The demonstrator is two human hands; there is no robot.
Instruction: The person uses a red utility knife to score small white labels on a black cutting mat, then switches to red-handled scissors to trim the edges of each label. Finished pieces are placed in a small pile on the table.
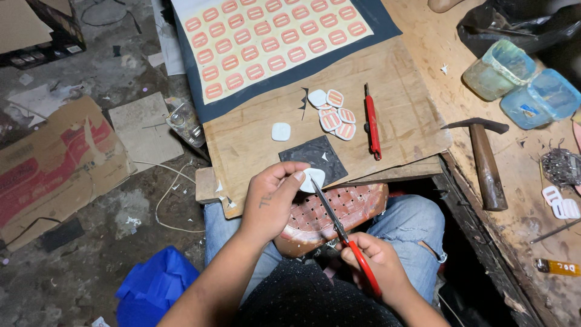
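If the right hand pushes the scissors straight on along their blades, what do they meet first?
The right hand points its red-handled scissors up-left; their tips already touch the small white piece pinched in the left hand.

One hammer [486, 163], two plastic tubs [520, 85], one scissors [345, 236].

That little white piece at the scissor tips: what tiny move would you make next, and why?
Probably close the scissors a little. The left hand pinches the small white piece at its edge, the right hand holds the red handles, and the blade tips sit right at the piece, so a short snip along its edge seems due.
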